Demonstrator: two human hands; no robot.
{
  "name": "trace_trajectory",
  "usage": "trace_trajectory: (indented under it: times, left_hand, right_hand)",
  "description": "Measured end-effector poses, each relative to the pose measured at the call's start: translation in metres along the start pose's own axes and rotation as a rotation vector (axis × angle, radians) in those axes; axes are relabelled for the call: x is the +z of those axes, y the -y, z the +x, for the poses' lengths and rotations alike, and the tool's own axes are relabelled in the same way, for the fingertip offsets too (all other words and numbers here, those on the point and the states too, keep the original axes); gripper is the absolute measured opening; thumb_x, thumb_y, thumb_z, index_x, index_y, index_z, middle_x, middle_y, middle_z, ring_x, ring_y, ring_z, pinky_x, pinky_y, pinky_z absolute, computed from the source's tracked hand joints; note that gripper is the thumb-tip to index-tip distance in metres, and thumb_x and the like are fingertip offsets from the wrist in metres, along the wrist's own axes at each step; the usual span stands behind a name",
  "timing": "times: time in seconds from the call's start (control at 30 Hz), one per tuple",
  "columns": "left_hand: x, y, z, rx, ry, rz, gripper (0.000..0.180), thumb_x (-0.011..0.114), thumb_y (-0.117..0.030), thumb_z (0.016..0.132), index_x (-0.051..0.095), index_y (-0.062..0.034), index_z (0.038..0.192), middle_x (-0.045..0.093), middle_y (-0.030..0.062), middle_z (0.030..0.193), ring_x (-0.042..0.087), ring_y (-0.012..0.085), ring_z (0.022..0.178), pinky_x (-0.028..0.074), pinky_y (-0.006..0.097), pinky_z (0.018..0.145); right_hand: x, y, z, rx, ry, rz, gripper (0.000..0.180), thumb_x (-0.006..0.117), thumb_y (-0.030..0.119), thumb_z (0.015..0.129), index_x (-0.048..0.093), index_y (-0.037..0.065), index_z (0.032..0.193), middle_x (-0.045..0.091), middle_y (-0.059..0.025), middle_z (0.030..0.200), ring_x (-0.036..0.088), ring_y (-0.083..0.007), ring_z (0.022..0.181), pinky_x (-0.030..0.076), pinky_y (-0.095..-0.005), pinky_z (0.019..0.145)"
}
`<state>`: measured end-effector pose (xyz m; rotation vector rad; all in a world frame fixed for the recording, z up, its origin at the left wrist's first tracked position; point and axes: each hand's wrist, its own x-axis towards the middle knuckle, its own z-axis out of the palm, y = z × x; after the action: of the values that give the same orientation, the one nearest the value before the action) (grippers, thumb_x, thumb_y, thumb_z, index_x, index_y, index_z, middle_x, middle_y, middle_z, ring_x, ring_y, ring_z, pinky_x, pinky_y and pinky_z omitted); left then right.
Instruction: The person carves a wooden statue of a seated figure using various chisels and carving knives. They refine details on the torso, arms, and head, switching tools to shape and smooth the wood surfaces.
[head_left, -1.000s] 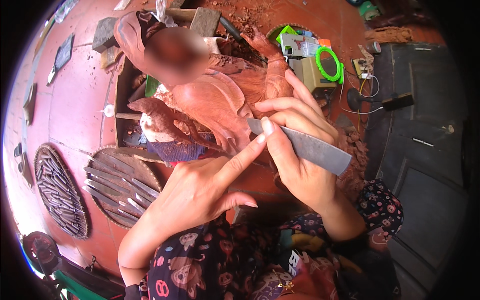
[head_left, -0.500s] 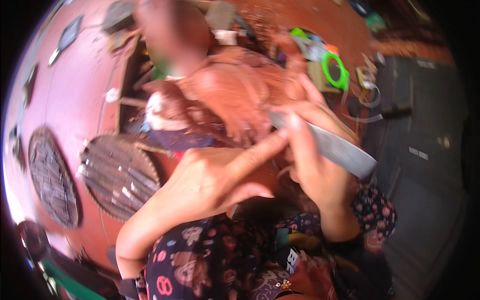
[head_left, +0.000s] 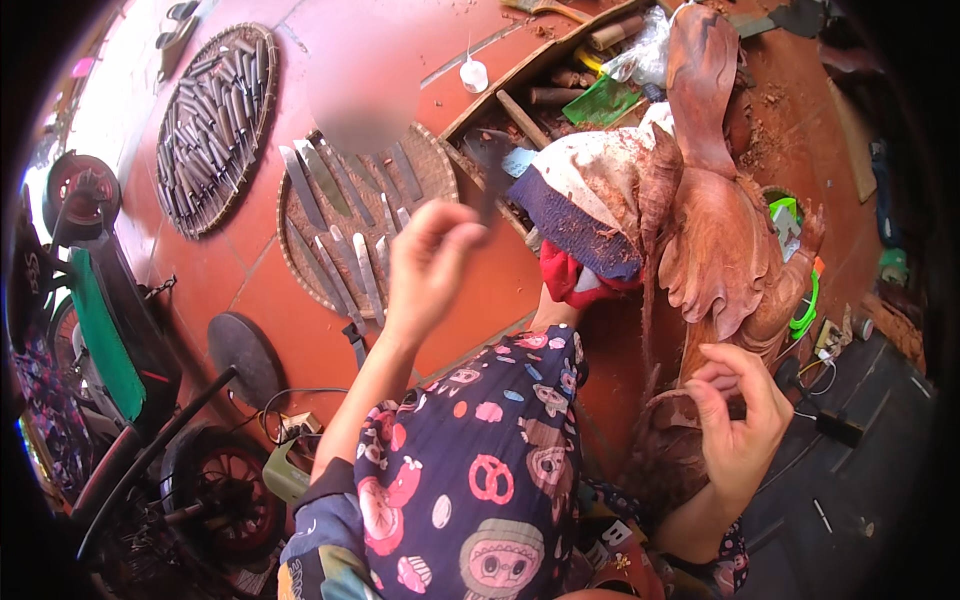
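A large reddish wood carving [head_left: 715,250] stands in front of me, with a red, white and blue cloth [head_left: 585,215] draped on its left side. My left hand [head_left: 428,262] is raised over the floor, pinching a flat grey chisel [head_left: 489,165] that is blurred by motion. It hovers beside a round woven tray [head_left: 425,160] holding several chisels. My right hand [head_left: 738,420] sits at the carving's lower edge, fingers curled in, with no tool seen in it. My patterned sleeve [head_left: 470,480] fills the lower middle.
A second woven tray [head_left: 215,125] with several chisels lies at the upper left. A cardboard box [head_left: 560,70] of tools sits behind the cloth. A wheel [head_left: 225,490] and green-black machine [head_left: 105,330] stand at left. Green ring [head_left: 805,310], cables and a dark mat [head_left: 860,470] are at right.
The view has swung left. The chisel that lay on the carving under both hands is now in my left hand, lifted toward the tray. My right hand has let go and dropped lower.
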<state>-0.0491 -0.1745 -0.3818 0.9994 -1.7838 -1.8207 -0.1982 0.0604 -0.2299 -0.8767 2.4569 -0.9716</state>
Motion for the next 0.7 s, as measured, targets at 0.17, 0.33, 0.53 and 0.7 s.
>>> trace_trajectory:
  times: [0.17,0.33,0.53,0.7]
  left_hand:
    - [-0.034,0.108,-0.007,-0.326,-0.337,0.599,0.019,0.069,-0.019,0.088,0.07,-0.0012,0.093,0.072,0.0155,0.081,0.069,0.0232,0.075,0.052,0.036,0.073]
    - [-0.026,0.119,0.002,-0.394,-0.302,0.675,0.021,0.073,-0.022,0.085,0.072,-0.003,0.094,0.072,0.0156,0.083,0.07,0.0299,0.075,0.053,0.04,0.075]
    - [-0.086,0.132,-0.007,-0.296,-0.595,0.487,0.026,0.07,-0.026,0.087,0.069,-0.0012,0.093,0.07,0.0104,0.083,0.064,0.0152,0.077,0.051,0.033,0.075]
    - [-0.16,0.159,-0.027,-0.316,-0.598,1.269,0.018,0.068,-0.017,0.083,0.069,-0.0028,0.094,0.07,0.0227,0.09,0.069,0.0382,0.086,0.053,0.048,0.079]
  right_hand:
    - [-0.009,-0.017,-0.004,-0.033,0.053,-0.091,0.02,0.075,0.006,0.081,0.068,0.0,0.099,0.064,-0.0089,0.074,0.062,-0.0165,0.06,0.046,-0.026,0.052]
    - [-0.006,-0.012,-0.006,-0.051,0.06,-0.069,0.019,0.075,0.005,0.08,0.068,0.0,0.097,0.064,-0.01,0.074,0.063,-0.0188,0.061,0.047,-0.0276,0.053]
    - [-0.013,-0.015,-0.013,-0.085,0.064,-0.102,0.019,0.076,0.005,0.078,0.069,0.0,0.095,0.066,-0.0113,0.077,0.065,-0.0228,0.063,0.05,-0.0304,0.057]
    - [-0.028,-0.021,-0.018,-0.167,-0.003,-0.143,0.018,0.079,0.008,0.075,0.071,0.003,0.092,0.068,-0.0103,0.079,0.067,-0.0248,0.067,0.052,-0.0323,0.061]
